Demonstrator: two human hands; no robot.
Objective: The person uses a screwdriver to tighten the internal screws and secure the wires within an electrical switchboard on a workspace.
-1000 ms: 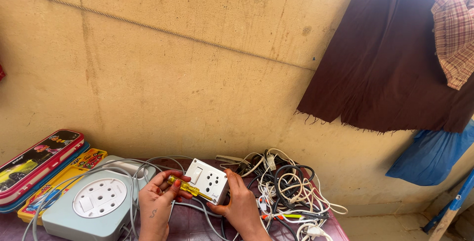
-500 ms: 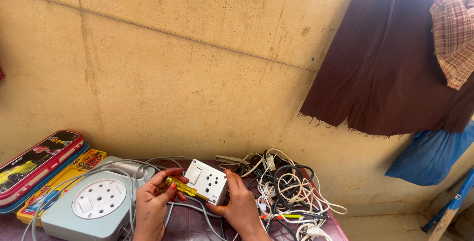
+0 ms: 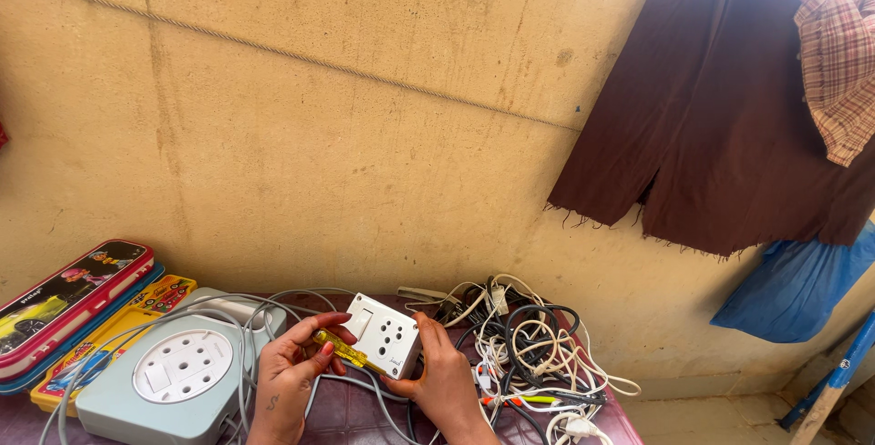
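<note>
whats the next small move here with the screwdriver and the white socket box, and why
Probably seat the tip of the yellow screwdriver into a screw on the white socket box. The left hand holds the tool against the box's face, while the right hand grips the box clear of the table. Whether the tip is seated is unclear.

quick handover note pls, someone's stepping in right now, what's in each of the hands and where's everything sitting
Left hand: grips a yellow-handled screwdriver, its tip at the white socket box.
Right hand: steadies that socket box from the right, above the maroon table.
Nearby: grey extension reel with grey cord at left, pencil boxes beyond it, tangled cables at right.
Done: box looks closed and in one piece.
Left: whatever the screwdriver is working on; the screw itself is hidden.
</note>
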